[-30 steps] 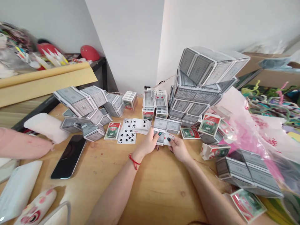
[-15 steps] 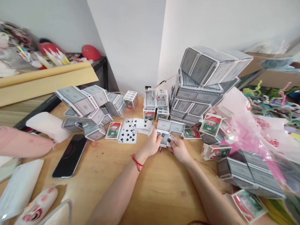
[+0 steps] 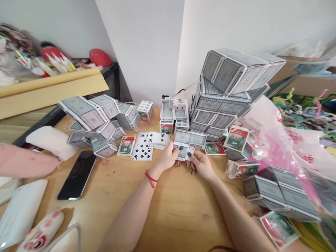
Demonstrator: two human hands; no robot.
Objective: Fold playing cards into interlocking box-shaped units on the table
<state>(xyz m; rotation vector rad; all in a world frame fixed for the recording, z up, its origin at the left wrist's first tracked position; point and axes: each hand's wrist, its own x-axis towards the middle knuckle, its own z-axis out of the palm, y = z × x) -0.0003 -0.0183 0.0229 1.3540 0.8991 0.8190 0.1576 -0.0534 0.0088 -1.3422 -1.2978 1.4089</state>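
My left hand (image 3: 168, 156), with a red cord at its wrist, grips a piece joined from playing cards (image 3: 180, 152), thumb on top and fingers beneath. My right hand (image 3: 201, 163) pinches a playing card (image 3: 190, 150) with a red 3 showing, at the right end of that piece. The two overlap, and I cannot tell whether they are fixed together. Just behind them stands a low card-built block (image 3: 190, 137) with grey patterned backs. Loose face-up spade cards (image 3: 143, 150) lie to the left of my hands, beside a red and green card box (image 3: 126, 145).
A tall stack of card-built blocks (image 3: 223, 101) rises at the back right. More card-built blocks (image 3: 86, 112) stand at the left. A phone (image 3: 77, 175) lies on the wooden table (image 3: 181, 210). Card boxes (image 3: 243, 169) and pink plastic wrapping (image 3: 282, 136) crowd the right side.
The red card in my right hand has turned flatter and lies more squarely against the piece in my left hand. Both hands stay close together; the view has shifted slightly.
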